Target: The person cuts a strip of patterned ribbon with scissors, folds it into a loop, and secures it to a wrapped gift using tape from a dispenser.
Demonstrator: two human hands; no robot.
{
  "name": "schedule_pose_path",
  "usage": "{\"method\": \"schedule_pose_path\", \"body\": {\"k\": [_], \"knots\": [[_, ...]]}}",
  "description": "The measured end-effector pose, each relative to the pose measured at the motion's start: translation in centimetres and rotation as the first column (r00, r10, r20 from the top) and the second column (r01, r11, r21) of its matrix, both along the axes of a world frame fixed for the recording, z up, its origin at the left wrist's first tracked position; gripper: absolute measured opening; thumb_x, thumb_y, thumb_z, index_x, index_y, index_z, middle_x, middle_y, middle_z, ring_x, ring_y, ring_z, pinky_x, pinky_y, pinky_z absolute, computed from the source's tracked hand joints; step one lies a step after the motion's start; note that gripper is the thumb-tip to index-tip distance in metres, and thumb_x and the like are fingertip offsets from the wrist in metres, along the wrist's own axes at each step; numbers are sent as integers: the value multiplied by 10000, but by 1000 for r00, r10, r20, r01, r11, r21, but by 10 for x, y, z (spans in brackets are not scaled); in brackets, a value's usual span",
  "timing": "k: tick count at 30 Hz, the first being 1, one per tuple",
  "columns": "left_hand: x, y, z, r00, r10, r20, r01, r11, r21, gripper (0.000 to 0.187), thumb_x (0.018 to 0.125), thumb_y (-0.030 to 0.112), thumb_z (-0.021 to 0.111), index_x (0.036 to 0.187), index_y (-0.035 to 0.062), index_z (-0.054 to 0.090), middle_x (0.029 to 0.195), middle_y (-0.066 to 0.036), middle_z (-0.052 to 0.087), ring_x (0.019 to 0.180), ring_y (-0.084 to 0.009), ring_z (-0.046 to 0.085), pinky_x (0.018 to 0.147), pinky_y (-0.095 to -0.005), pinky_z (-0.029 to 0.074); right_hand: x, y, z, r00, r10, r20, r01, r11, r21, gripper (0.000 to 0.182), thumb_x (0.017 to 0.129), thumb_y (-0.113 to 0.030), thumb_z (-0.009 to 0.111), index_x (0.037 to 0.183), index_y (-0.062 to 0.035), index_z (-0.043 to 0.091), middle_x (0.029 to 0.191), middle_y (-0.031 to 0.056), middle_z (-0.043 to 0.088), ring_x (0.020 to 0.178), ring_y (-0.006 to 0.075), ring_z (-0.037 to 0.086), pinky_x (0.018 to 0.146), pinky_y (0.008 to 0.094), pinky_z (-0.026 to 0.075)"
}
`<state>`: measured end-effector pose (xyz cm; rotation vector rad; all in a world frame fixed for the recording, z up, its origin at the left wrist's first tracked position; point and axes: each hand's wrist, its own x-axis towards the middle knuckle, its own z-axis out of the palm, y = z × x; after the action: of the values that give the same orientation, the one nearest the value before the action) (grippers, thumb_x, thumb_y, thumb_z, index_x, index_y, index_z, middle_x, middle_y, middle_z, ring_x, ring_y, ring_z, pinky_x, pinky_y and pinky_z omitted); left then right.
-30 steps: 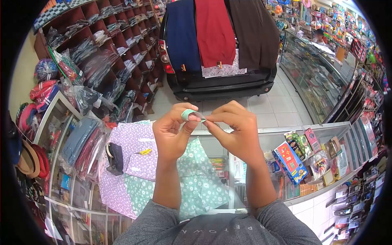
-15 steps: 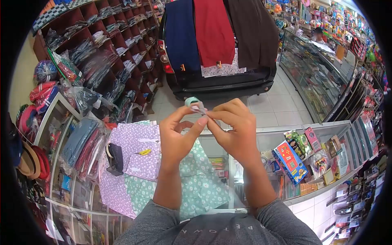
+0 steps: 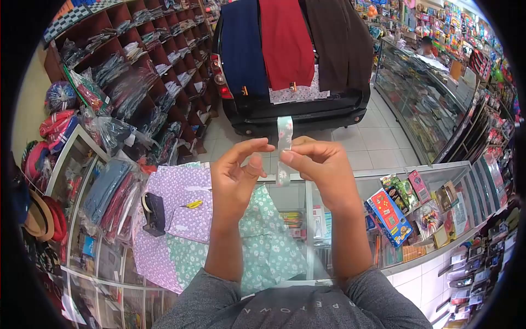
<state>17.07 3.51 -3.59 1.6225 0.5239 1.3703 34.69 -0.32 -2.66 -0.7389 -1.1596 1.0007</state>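
A narrow pale green strip with a daisy print (image 3: pixel 284 131) stands upright in front of me, pinched near its middle between the thumb and fingers of my right hand (image 3: pixel 320 164). Just left of the strip is my left hand (image 3: pixel 238 170), its thumb and fingers apart with nothing visible between them. Below my hands, green daisy-print sheets (image 3: pixel 271 247) and purple floral sheets (image 3: pixel 181 183) lie on the glass counter. On the purple sheets are a black tape dispenser (image 3: pixel 154 214) and yellow-handled scissors (image 3: pixel 193 204).
The counter's right side holds a blue boxed toy (image 3: pixel 389 217) and other packets. Plastic-wrapped clothes (image 3: pixel 112 192) are stacked at left, before brown shelves (image 3: pixel 156 41). Beyond the counter stands a black car (image 3: pixel 307 118) with trousers draped over it. A person (image 3: pixel 427 49) is at the far right counter.
The strip, earlier curled between both hands, now stands straight in my right hand. My left fingers have come off it and opened, and the right hand has shifted slightly right.
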Motion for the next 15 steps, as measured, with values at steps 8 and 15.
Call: {"method": "schedule_pose_path", "body": {"k": [8, 15], "knots": [[6, -15, 3, 975, 215, 58, -222, 948, 227, 296, 931, 188, 606, 1131, -31, 605, 1074, -120, 634, 993, -155, 587, 726, -279, 490, 15, 6, -5, 888, 281, -364, -365, 912, -186, 196, 822, -161, 764, 943, -17, 711, 826, 12, 677, 715, 70, 605, 629, 238, 475], [1, 8, 1, 944, 315, 97, -325, 939, 114, 212, 932, 97, 570, 1096, -30, 615, 1067, -101, 634, 994, -155, 596, 726, -277, 506, 10, 9, -7, 852, 362, -379, -439, 888, -139, 187, 898, -187, 668, 883, -4, 705, 750, 48, 648, 587, 80, 543, 573, 244, 446]]}}
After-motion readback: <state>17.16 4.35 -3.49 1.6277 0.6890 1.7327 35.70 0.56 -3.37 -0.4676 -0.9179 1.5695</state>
